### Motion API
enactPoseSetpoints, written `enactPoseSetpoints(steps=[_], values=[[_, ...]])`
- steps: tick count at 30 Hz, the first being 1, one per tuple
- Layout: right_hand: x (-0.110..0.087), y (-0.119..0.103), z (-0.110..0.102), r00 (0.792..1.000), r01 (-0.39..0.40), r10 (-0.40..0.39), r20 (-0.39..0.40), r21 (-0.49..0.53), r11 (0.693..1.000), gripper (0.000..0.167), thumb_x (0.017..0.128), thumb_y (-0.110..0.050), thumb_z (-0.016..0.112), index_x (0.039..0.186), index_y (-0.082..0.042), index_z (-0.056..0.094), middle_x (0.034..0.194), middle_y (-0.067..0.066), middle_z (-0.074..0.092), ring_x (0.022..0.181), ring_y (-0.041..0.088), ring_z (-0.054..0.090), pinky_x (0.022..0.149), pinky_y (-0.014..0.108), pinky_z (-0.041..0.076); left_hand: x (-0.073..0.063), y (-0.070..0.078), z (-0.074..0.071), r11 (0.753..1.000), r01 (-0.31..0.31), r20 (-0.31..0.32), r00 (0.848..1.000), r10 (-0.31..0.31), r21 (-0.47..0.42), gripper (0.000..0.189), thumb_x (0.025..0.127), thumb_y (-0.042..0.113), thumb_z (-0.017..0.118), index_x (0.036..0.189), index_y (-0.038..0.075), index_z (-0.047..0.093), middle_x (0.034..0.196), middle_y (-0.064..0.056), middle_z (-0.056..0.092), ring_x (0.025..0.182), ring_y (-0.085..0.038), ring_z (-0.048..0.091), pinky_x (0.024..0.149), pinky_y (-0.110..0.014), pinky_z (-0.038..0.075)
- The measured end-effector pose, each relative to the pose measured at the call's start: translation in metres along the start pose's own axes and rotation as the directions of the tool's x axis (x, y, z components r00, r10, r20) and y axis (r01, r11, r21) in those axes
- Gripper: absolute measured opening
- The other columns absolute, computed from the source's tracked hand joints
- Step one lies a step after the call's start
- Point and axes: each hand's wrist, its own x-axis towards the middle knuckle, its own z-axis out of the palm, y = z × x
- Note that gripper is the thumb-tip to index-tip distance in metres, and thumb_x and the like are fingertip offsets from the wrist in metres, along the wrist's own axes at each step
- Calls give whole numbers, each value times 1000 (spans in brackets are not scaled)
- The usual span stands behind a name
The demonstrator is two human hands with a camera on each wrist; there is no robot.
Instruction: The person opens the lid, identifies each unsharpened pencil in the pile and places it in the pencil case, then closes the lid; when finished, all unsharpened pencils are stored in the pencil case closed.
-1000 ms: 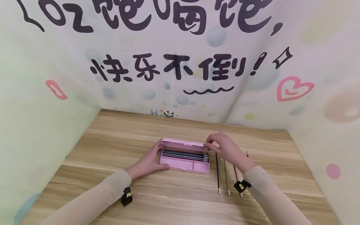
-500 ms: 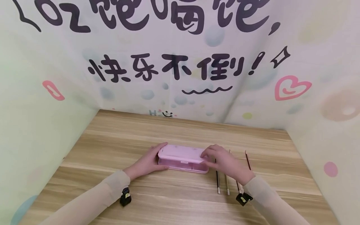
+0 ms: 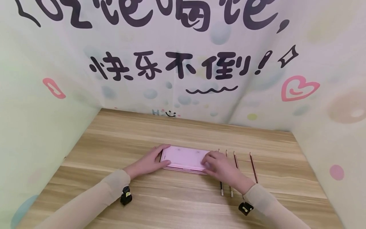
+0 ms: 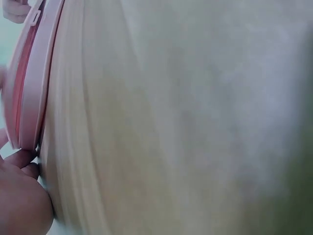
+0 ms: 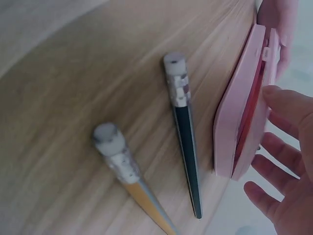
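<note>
A pink pencil case (image 3: 184, 157) lies on the wooden table, its lid lowered almost flat. A narrow gap along the front edge still shows in the right wrist view, between the base (image 5: 234, 103) and the lid. My left hand (image 3: 147, 163) holds the case's left end, thumb at the near corner and fingers at the far one. Over the lid's right end, my right hand (image 3: 223, 167) touches it with its thumb on the front rim; the fingers (image 5: 276, 171) are spread and loosely bent. The inside of the case is hidden.
Right of the case, several pencils lie side by side, among them a dark pencil (image 3: 221, 188), a yellow pencil (image 5: 146, 198) and a reddish pencil (image 3: 253, 167). My right hand and forearm cover parts of them. A printed cloth wall (image 3: 177, 101) borders the table behind.
The right hand has swung the raised lid down towards me, nearly onto the base, hiding the dark pencils inside. The left hand has stayed at the case's left end.
</note>
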Motion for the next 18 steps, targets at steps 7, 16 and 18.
enactPoseSetpoints(steps=[7, 16, 18], values=[[1, 3, -4, 999, -42, 43, 32, -20, 999, 45, 83, -34, 89, 117, -9, 72, 121, 9, 69, 109, 27, 66, 97, 46, 58, 0, 3, -1, 1000, -5, 12, 1000, 5, 13, 74, 99, 40, 72, 160, 15, 38, 160, -15, 44, 152, -39, 34, 126, -63, 19], [4, 8, -4, 983, -144, 141, 114, 17, 990, 72, 85, -40, 87, 138, 1, 63, 139, 21, 62, 123, 40, 62, 104, 57, 53, -1, 3, -1, 1000, -3, 15, 1000, 2, 22, 75, 99, 40, 72, 161, 14, 37, 162, -13, 43, 153, -38, 33, 129, -61, 12], [4, 9, -3, 983, -148, 145, 115, 18, 989, 72, 85, -40, 86, 139, 1, 63, 139, 21, 62, 124, 39, 62, 104, 58, 53, -2, 4, -1, 1000, 0, 18, 1000, -1, 19, 75, 99, 40, 72, 161, 14, 37, 162, -14, 42, 153, -40, 32, 128, -62, 13]])
